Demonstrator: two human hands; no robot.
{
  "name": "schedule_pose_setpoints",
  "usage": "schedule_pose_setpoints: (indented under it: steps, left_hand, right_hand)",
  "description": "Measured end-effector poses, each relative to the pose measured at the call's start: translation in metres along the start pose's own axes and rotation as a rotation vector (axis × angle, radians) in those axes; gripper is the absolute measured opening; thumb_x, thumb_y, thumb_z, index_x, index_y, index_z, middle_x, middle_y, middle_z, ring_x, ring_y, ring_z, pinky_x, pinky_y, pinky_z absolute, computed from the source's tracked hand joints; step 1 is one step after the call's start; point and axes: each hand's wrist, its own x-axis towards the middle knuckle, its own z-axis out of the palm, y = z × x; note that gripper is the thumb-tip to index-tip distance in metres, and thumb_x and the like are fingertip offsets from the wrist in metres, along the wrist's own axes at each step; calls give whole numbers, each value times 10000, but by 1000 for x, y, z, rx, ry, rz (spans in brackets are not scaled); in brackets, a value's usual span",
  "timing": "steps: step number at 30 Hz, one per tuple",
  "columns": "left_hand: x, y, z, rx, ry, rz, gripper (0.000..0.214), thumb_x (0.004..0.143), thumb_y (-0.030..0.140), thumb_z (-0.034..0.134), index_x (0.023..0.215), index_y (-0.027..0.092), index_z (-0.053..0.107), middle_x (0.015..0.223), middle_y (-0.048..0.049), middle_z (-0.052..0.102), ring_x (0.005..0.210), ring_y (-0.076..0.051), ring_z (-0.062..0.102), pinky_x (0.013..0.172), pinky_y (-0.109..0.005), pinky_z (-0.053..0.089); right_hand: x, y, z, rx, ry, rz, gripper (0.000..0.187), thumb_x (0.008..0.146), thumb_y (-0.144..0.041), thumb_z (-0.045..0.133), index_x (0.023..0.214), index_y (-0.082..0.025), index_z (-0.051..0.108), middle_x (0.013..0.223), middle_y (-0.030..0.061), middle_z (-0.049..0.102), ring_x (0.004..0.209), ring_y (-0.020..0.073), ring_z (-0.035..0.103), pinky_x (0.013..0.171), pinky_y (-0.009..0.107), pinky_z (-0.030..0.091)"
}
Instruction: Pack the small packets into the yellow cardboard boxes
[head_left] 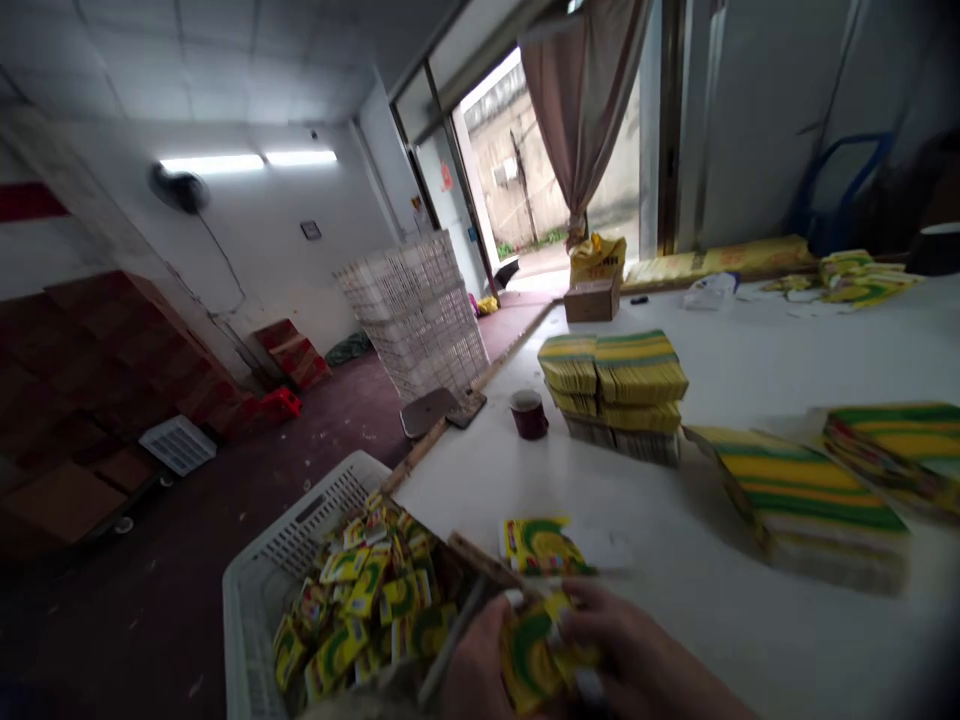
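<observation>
Between both hands (592,660): glossy flat packet (536,655).

- A white counter (750,370) carries bundled stacks of yellow-and-green printed sheets (615,385), with more lying to the right (810,490).
- A small dark red cup (529,414) stands near the counter's edge.
- A cardboard box (592,298) sits at the far end.
- Stacked white crates (420,310) stand on the floor.
- A curtain (581,110) hangs by the open doorway.

Glossy, seemingly foil sachets (536,655); white perforated plastic crate (259,590); smooth matt white table (787,360).
</observation>
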Motion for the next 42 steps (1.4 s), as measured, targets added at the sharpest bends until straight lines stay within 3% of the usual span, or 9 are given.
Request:
schedule_pose_setpoints:
  steps: [2,5,8,10,12,16,21,29,42]
  left_hand:
    - [0,-4,1,69,57,114,635,557,271,803,1159,209,611,1147,-141,655,1116,-362,573,1042,-487,413]
    - [3,-13,2,-4,42,88,694,544,327,836,1172,200,570,1112,-133,653,1047,-331,609,969,-459,472]
    - [12,-27,-2,-441,336,-36,771,592,393,819,1244,238,438,1140,-93,612,1041,-268,619,911,-388,513]
    - [20,-37,-7,-663,579,-130,631,712,496,706,1213,247,414,1233,-99,555,1194,-258,542,1002,-393,461]
    - [27,-48,-12,-729,669,-170,507,797,514,610,1171,240,404,1371,-122,450,1354,-246,385,1101,-397,366]
    - [29,-62,-11,-752,644,-169,609,762,353,714,1211,240,318,1520,-176,230,1427,-230,251,1135,-376,321]
    - [21,-64,3,-796,486,-196,525,789,368,691,1200,233,393,1386,-151,435,1324,-236,418,1022,-354,446]
    - [12,-43,22,-905,269,-151,636,761,476,709,1257,189,433,1257,-139,527,1094,-191,561,836,-261,525]
    - [6,-39,25,-908,155,-195,470,721,411,769,1069,146,597,891,-53,682,728,-112,630,650,-203,508]
  right_hand:
    - [-4,2,5,-65,23,15,331,713,-85,528,935,-246,714,1363,116,550,1261,265,523,1037,431,424]
    - [-4,8,7,54,17,8,541,757,-183,608,1289,-182,506,1397,180,498,1277,276,504,1033,458,438]
    - [12,16,-7,54,45,85,718,798,-280,636,1412,-152,288,1334,183,542,1114,223,618,906,379,532]
    - [31,23,-20,-254,127,166,541,856,-246,567,1348,-138,367,1254,157,593,1011,188,642,865,331,531]
    - [50,31,-27,-440,162,220,448,856,-165,545,1288,-104,442,1166,165,631,994,225,625,876,365,498]
    - [69,44,-11,-629,75,256,405,773,0,533,1164,-106,555,1053,162,661,977,281,601,839,379,460]
    - [65,46,12,-770,56,276,365,822,10,446,1160,-96,534,1074,188,608,988,287,556,832,367,426]
    - [60,50,3,-801,127,301,431,792,43,396,1193,-111,437,1075,150,610,931,252,592,763,321,396]
    - [67,49,-1,-716,156,437,278,802,26,413,1042,-111,443,932,152,651,783,260,651,604,305,281]
